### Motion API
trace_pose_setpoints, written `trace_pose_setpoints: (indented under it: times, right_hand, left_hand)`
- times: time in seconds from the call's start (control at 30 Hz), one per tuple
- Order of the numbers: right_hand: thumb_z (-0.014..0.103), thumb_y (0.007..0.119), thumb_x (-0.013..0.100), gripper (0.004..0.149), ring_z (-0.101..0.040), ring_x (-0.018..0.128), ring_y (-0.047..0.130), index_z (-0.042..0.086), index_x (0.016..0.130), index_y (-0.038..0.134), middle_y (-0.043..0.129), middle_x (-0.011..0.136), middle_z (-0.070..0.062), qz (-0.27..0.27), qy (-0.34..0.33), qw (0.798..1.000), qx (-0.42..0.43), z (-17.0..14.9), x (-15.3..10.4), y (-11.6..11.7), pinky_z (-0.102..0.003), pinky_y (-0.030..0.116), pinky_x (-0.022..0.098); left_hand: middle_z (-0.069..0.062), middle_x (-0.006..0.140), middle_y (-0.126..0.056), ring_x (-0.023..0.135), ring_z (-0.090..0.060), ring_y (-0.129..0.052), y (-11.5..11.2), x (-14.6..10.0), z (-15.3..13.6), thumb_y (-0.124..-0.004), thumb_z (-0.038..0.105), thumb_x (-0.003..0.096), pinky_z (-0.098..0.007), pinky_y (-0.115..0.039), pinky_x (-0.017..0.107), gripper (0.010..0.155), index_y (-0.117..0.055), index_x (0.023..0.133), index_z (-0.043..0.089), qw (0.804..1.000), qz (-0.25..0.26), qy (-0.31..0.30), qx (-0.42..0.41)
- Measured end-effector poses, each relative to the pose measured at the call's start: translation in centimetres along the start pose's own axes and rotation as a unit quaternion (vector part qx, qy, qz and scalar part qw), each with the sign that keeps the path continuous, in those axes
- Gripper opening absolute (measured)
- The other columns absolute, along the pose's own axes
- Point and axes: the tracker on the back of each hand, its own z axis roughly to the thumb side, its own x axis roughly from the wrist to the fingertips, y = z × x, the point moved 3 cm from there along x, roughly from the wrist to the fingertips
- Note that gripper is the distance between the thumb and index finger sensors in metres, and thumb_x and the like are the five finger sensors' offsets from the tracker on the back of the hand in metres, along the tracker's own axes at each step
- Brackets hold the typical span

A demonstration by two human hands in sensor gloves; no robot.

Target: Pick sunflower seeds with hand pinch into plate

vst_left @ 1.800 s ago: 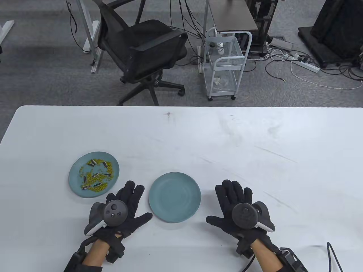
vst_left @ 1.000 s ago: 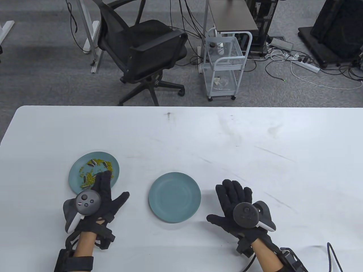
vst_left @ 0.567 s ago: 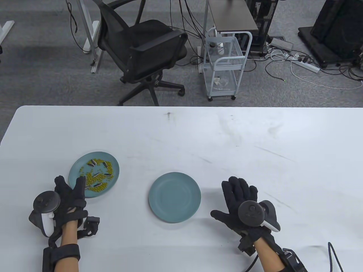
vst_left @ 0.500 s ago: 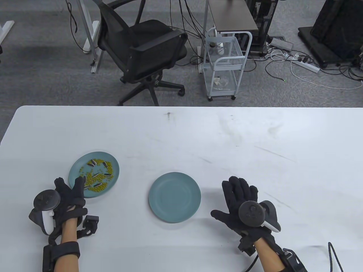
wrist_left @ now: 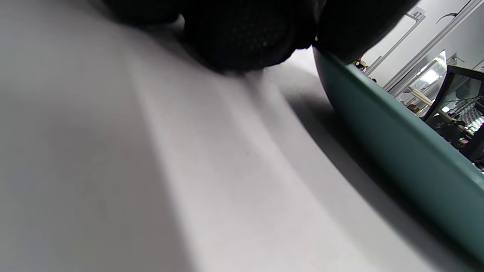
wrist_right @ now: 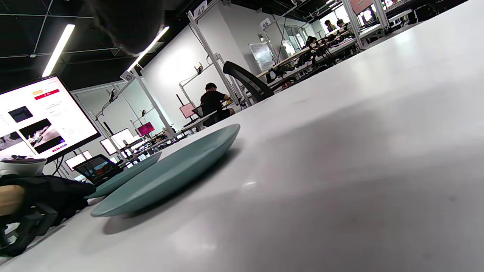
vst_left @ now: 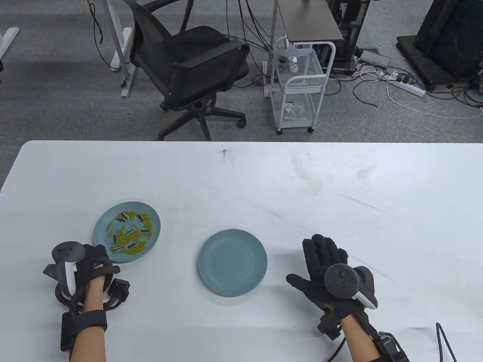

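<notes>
A teal plate [vst_left: 102,235] at the left holds several striped sunflower seeds [vst_left: 123,216] mixed with small green beans [vst_left: 132,247]. An empty teal plate [vst_left: 232,262] sits at the middle front. My left hand [vst_left: 99,256] is turned on its side at the seed plate's near-left rim, with its fingers curled on it. In the left wrist view the fingers [wrist_left: 242,37] rest on the table beside the rim [wrist_left: 397,151], with one on top of it. My right hand [vst_left: 307,264] lies flat and open on the table, right of the empty plate, holding nothing.
The white table [vst_left: 264,181] stretches far behind both plates. The right wrist view shows the empty plate [wrist_right: 170,173] low on the table, the seed plate [wrist_right: 124,175] behind it and my left hand [wrist_right: 41,192]. An office chair [vst_left: 188,68] and a wire cart [vst_left: 298,86] stand beyond the table.
My left hand swung from beside the empty plate to the seed plate's near-left rim and curled there. The seed plate shifted slightly right. My right hand slid a little to the right.
</notes>
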Motion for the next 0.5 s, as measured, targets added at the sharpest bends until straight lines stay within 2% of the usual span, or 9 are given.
trace_pose_setpoints:
  times: [0.1, 0.23, 0.37, 0.43, 0.5]
  right_hand:
    - [0.055, 0.076, 0.058, 0.094, -0.058, 0.100, 0.001, 0.006, 0.111, 0.017, 0.003, 0.114, -0.030, 0.007, -0.005, 1.000, -0.002, 0.1, 0.1, 0.3, -0.079, 0.005, 0.060]
    - [0.055, 0.075, 0.058, 0.093, -0.059, 0.100, 0.002, 0.006, 0.111, 0.017, 0.004, 0.114, -0.030, 0.010, -0.010, 1.000, -0.004, 0.3, 0.0, 0.4, -0.079, 0.006, 0.060]
    - [0.055, 0.075, 0.058, 0.093, -0.059, 0.100, 0.003, 0.006, 0.111, 0.018, 0.004, 0.114, -0.030, 0.006, -0.009, 1.000, -0.003, 0.2, 0.0, 0.4, -0.079, 0.006, 0.061]
    - [0.055, 0.075, 0.058, 0.093, -0.059, 0.100, 0.003, 0.006, 0.111, 0.018, 0.005, 0.113, -0.030, 0.005, -0.006, 1.000, -0.003, 0.2, 0.0, 0.3, -0.079, 0.006, 0.061]
    - [0.055, 0.075, 0.058, 0.093, -0.059, 0.100, 0.003, 0.006, 0.111, 0.018, 0.005, 0.114, -0.030, 0.004, -0.004, 1.000, -0.002, 0.2, 0.0, 0.3, -0.079, 0.006, 0.061]
  left_hand:
    - [0.008, 0.076, -0.077, 0.043, -0.010, -0.090, 0.1, -0.2, -0.1, -0.080, 0.048, 0.0577, -0.035, -0.077, 0.033, 0.045, -0.071, 0.091, 0.018, 1.000, -0.007, -0.011, -0.018]
    - [0.009, 0.076, -0.080, 0.040, -0.010, -0.092, 0.1, -0.4, -0.2, -0.081, 0.048, 0.0572, -0.036, -0.078, 0.031, 0.045, -0.073, 0.090, 0.019, 1.000, 0.002, -0.007, -0.018]
    - [0.012, 0.079, -0.076, 0.041, -0.009, -0.088, -0.4, -0.4, 0.5, -0.079, 0.052, 0.0578, -0.035, -0.077, 0.032, 0.054, -0.066, 0.101, 0.023, 1.000, 0.000, -0.004, 0.023]
    - [0.015, 0.073, -0.080, 0.039, -0.007, -0.089, -0.6, -0.2, 0.9, -0.078, 0.050, 0.0585, -0.033, -0.078, 0.031, 0.048, -0.074, 0.095, 0.020, 0.999, 0.000, -0.011, 0.034]
    - [0.016, 0.070, -0.081, 0.039, -0.006, -0.090, -0.7, 0.0, 0.8, -0.078, 0.049, 0.0592, -0.032, -0.078, 0.031, 0.045, -0.077, 0.093, 0.019, 1.000, -0.008, -0.004, 0.010]
